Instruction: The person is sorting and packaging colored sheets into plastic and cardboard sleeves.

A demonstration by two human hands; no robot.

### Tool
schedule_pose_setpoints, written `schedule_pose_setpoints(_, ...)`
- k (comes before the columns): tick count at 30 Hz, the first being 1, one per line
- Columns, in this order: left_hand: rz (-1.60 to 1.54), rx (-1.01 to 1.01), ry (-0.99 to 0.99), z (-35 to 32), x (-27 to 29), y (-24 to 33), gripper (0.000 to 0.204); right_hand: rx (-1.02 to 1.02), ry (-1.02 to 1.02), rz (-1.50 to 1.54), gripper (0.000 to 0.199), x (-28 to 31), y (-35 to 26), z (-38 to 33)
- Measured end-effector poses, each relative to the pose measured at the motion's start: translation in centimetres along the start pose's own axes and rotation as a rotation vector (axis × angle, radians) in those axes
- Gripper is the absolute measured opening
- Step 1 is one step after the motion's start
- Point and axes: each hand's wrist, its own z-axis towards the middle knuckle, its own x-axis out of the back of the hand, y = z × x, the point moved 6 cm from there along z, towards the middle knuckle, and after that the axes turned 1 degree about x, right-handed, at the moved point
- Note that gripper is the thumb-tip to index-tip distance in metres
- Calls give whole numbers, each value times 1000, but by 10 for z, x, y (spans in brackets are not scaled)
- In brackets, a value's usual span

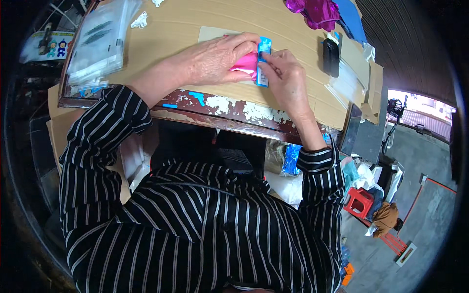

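Observation:
My left hand (215,61) lies over a bright pink piece of fabric (245,63) on the wooden table (171,29), fingers curled on its top edge. My right hand (286,75) pinches a narrow blue and white card (263,61) that stands against the pink fabric's right side. Both hands meet at the card near the table's front edge. Much of the pink fabric is hidden under my left hand.
A stack of clear plastic bags (100,41) lies at the table's left. Magenta cloth (317,12) and a blue sheet (351,19) sit at the back right, next to a black oblong object (331,57). A red stool (359,200) stands on the floor at right.

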Motion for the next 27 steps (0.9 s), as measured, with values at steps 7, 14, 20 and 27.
schedule_pose_setpoints(7, 40, 17, 13, -3, 0, 0, 61, 242, -55, -174, 21, -2, -16, 0)
schedule_pose_setpoints(14, -88, 68, -93, 1, -1, -4, 64, 199, -122, -177, 24, 3, -14, -6)
schedule_pose_setpoints(20, 259, -35, 1, -27, 19, -18, 73, 280, -95, -374, 30, 3, -21, -6)
schedule_pose_setpoints(27, 383, 111, 138, -33, 23, -16, 71, 207, -91, -489, 28, 16, -27, -16)
